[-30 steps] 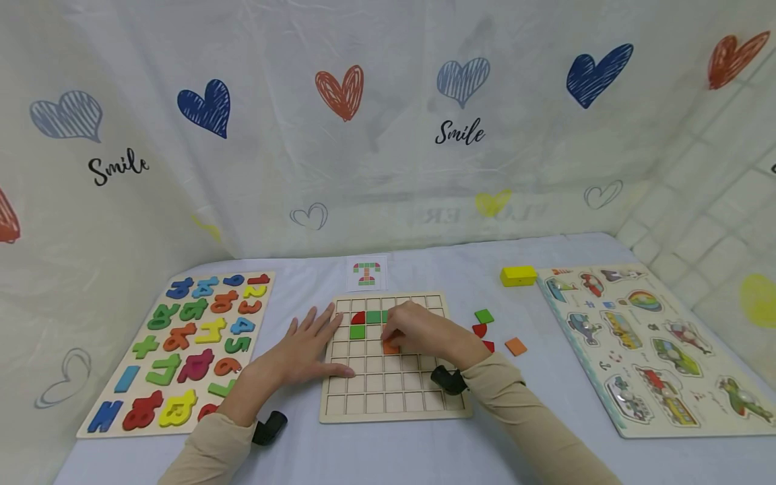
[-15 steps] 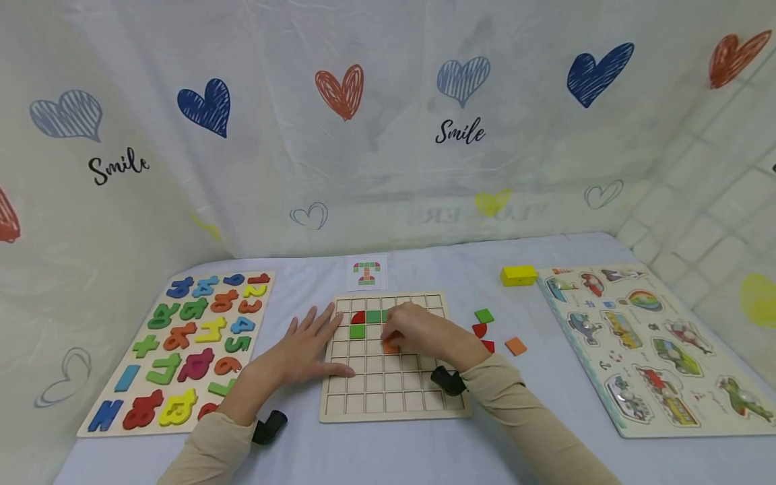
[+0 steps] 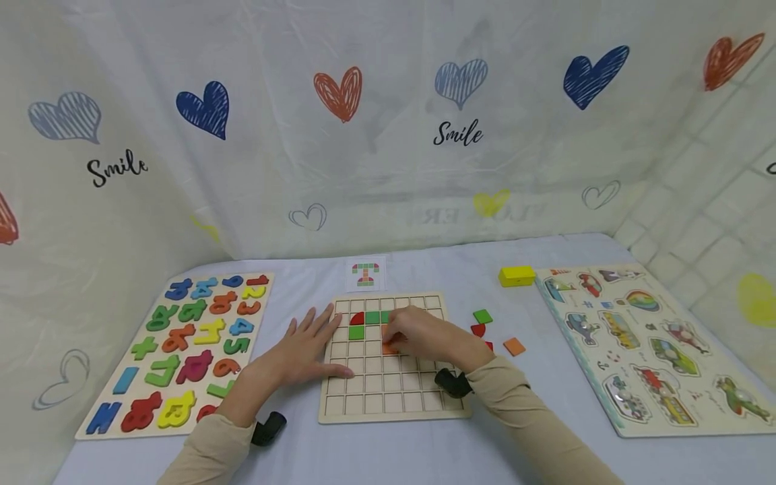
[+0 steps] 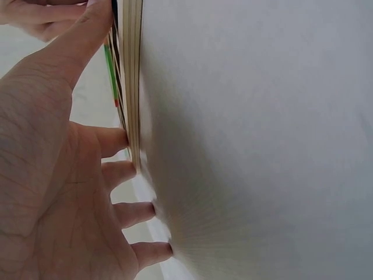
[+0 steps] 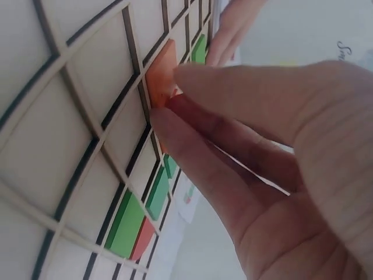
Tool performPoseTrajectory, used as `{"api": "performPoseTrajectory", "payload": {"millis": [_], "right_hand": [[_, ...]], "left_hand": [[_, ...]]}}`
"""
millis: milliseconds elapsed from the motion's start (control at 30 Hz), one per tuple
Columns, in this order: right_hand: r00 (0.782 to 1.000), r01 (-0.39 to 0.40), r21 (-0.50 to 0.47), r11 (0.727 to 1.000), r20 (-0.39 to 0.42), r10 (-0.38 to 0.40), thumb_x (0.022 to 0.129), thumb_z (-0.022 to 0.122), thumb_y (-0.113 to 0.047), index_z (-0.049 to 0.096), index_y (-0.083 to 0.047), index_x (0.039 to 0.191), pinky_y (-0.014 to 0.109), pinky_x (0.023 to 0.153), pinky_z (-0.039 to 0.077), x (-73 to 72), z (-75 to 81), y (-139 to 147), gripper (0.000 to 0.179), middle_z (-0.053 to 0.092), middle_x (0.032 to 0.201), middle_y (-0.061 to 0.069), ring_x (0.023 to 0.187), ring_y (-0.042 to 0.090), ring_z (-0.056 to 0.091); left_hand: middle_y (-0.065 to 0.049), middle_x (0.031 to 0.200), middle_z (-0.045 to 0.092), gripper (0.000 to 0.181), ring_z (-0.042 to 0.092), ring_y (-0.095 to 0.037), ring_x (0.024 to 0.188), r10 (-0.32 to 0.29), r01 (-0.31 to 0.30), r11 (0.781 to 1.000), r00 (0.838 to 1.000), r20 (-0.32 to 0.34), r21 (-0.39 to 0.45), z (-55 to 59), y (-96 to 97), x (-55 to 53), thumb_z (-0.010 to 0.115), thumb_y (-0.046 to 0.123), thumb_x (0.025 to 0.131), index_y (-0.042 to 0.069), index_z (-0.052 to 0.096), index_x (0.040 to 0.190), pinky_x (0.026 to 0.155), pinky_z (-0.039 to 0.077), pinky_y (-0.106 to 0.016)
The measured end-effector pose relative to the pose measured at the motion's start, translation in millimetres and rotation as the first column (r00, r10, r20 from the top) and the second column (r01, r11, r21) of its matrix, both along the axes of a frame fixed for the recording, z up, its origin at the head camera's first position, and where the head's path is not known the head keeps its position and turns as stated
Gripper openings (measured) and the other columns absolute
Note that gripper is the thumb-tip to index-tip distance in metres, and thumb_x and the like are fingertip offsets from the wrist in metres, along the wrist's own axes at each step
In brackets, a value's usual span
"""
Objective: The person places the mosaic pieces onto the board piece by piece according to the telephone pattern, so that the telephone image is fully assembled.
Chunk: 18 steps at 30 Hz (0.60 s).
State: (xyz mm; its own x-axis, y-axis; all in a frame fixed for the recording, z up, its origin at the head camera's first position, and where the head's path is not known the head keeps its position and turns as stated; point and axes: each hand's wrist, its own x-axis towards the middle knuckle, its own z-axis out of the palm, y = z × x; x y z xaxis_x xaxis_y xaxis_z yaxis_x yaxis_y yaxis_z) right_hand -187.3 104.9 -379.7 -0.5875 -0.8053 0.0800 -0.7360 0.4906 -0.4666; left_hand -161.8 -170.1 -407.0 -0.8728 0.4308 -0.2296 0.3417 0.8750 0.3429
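The white-draped bench (image 3: 339,458) is backed by a heart-printed curtain (image 3: 394,162). On the grid board (image 3: 394,403), an orange tile (image 5: 162,73) is pinched by the right hand (image 3: 427,335), though its seating is hard to judge; the board's left side is touched by the left hand (image 3: 300,351), fingers spread.

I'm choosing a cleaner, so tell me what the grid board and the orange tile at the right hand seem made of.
Grid board: likely plywood, pale and matt; its edge looks layered in the left wrist view. Orange tile: perhaps painted wood, smooth and dull, showing little shine; plastic remains possible.
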Motion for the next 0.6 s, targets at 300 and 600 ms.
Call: {"api": "performPoseTrajectory", "payload": {"millis": [300, 600], "right_hand": [[0.989, 0.060, -0.066, 0.996, 0.140, -0.050, 0.098, 0.073, -0.004, 0.078, 0.001, 0.111, 0.026, 0.084, 0.059, -3.7, 15.3, 52, 0.016, 0.071, 0.102, 0.006, 0.090, 0.011, 0.068], [0.964, 0.196, 0.002, 0.981, 0.183, -0.193, 0.093, 0.077, -0.003, 0.078, -0.002, 0.108, 0.035, 0.083, 0.061, 6.4, 28.9, 136, 0.015, 0.073, 0.103, 0.004, 0.091, 0.016, 0.067]], "left_hand": [[-0.015, 0.176, 0.007, 0.114, 0.003, -0.047, 0.159, -0.001, 0.001, 1.000, 1.000, -0.001, -0.002, -2.0, -0.6, -0.4, 0.067, 0.076, 0.086, 0.010, 0.021, 0.168, 0.122, 0.006, -0.071], [-0.014, 0.176, 0.007, 0.114, 0.003, -0.047, 0.159, 0.001, -0.001, 1.000, 1.000, 0.002, -0.008, -3.2, -0.5, -1.0, 0.067, 0.076, 0.086, 0.011, 0.021, 0.168, 0.123, 0.006, -0.070]]}}
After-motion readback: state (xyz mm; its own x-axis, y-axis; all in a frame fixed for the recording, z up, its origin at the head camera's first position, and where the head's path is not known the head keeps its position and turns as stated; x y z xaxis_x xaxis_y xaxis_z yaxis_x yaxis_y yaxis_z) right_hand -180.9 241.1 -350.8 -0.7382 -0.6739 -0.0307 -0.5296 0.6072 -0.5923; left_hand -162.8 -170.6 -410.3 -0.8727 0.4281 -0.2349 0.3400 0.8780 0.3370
